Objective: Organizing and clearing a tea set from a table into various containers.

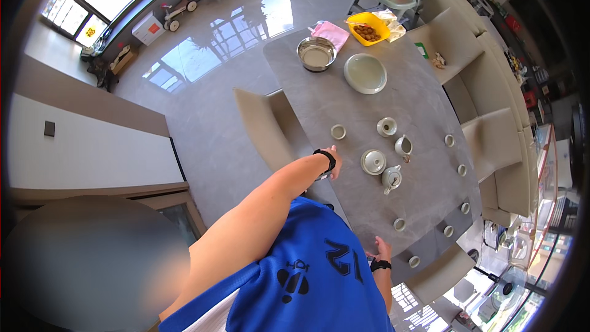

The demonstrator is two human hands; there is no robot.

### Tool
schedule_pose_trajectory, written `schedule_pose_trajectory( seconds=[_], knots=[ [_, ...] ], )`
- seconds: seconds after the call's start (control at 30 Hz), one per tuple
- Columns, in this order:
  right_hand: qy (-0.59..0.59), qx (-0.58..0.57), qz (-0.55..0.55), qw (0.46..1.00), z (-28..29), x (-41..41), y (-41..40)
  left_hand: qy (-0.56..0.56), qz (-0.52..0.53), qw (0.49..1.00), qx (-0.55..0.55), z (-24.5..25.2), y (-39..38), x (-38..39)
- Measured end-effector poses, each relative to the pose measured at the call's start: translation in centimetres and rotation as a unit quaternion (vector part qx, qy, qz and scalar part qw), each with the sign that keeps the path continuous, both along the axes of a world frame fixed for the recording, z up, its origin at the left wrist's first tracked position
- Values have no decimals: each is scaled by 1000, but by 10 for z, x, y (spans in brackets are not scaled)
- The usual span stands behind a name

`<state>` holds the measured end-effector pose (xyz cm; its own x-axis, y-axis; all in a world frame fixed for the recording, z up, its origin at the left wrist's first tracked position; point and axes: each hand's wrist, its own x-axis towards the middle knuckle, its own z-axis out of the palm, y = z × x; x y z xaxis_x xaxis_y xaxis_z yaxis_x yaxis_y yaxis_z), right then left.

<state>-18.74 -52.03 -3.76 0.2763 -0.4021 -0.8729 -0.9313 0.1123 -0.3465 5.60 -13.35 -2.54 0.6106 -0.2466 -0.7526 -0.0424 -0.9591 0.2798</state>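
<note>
My left hand (337, 162), with a black band on its wrist, rests at the near edge of the grey table (318, 101); no held object shows. My right hand (382, 250) is lower along that edge, fingers apart, also with a black wristband. Beyond my left hand are a small cup (338, 133), a lidded bowl (373, 162), a teapot (392, 179), a pitcher (404, 145) and a pale ceramic vessel with a dark central opening (386, 127). A small cup (399, 224) stands nearest my right hand. Several similar cups (462, 170) line the far and right sides.
Toward the table's upper end stand a steel bowl (317, 53), a round ceramic dish (365, 74), a pink cloth (333, 32) and a yellow basket (368, 18) of round brown items. Chairs (262, 124) and a beige sofa (502, 87) border the table.
</note>
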Motion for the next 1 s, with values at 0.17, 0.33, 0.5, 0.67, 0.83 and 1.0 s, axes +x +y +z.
schedule_pose_trajectory(
  seconds=[0.17, 0.33, 0.5, 0.67, 0.83, 1.0],
  knots=[
    [2, -18, -16, 1000, 3, 1, 5, 74, -72, 993, 49, 40, -9, 22],
    [-74, -104, 32, 991, -16, -13, -1, 105, -74, 991, 41, 48, -8, 23],
    [-100, -124, 14, 987, -23, -18, -6, 111, -74, 990, 49, 56, -11, 23],
    [-103, -135, 25, 985, -24, -20, -7, 112, -81, 989, 44, 51, -11, 22],
    [-37, -133, 17, 990, -11, -13, 2, 112, -86, 989, 40, 51, -10, 23],
    [-4, -66, 24, 998, -11, -10, -2, 106, -80, 990, 43, 36, -6, 23]
  ],
)
